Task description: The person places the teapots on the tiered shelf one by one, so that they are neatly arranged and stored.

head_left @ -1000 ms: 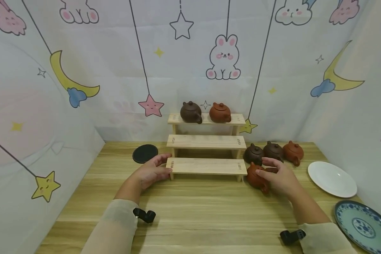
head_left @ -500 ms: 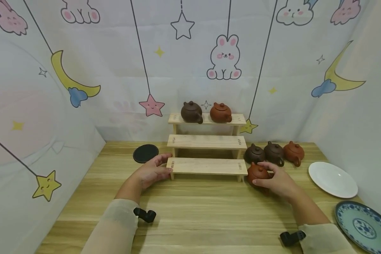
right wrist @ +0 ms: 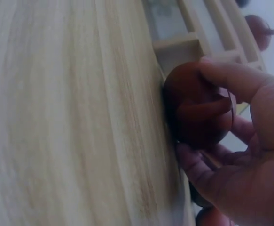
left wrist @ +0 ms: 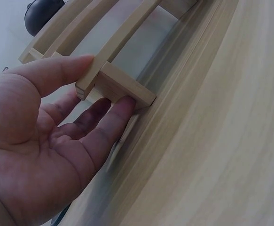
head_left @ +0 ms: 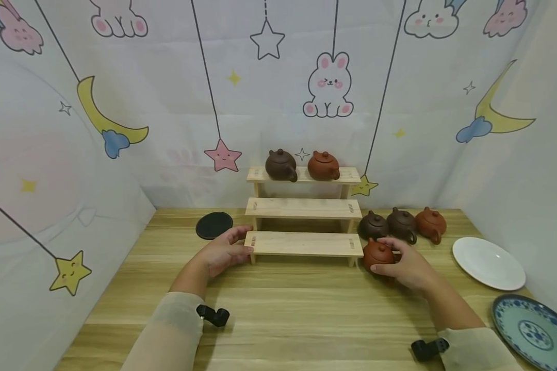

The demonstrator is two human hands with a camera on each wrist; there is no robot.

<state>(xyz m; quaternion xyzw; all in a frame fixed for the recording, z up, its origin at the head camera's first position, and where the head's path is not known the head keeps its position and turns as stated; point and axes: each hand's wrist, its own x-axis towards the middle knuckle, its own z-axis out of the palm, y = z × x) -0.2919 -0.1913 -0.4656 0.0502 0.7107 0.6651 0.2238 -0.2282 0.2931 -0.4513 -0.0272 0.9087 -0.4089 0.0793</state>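
Observation:
A three-step wooden display stand [head_left: 304,243] stands on the table. My left hand [head_left: 220,255] holds the left end of its lowest step, the thumb against the board's end and fingers against the leg [left wrist: 122,87]. On the right, my right hand [head_left: 413,270] grips a reddish-brown teapot [head_left: 376,252], its thumb and fingers on opposite sides of the body. That teapot [right wrist: 193,103] sits low beside the stand's right leg. On the top step are a dark brown teapot [head_left: 280,166] and a reddish-brown teapot [head_left: 323,167].
Behind my right hand stand two dark brown teapots [head_left: 373,226] and another reddish one [head_left: 430,224]. Farther right lie a white plate [head_left: 489,264] and a blue-patterned plate [head_left: 534,334]. A black round disc [head_left: 214,225] lies left of the stand. A printed curtain [head_left: 167,93] hangs behind.
My right hand has closed around the reddish-brown teapot, which has turned so its spout or handle no longer points toward the front. My left hand stays at the stand.

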